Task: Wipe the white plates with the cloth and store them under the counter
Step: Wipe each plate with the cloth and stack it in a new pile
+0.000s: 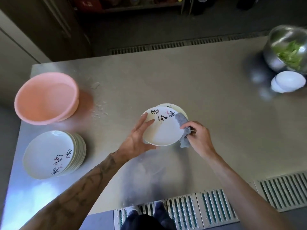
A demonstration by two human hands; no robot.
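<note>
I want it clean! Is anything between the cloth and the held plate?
Nothing visible. The right hand grips the grey cloth, which touches the plate at its right rim; the left hand holds the opposite edge.

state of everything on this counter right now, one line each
top plate, tilted, held by the left hand at its left rim
second plate, mostly hidden behind the top plate
cloth, bunched, gripped by right hand, on top plate's right rim
plate stack, face up, untouched
pink basin, upright, looks empty
metal bowl, holding green vegetables
white bowls, upside down, overlapping
</note>
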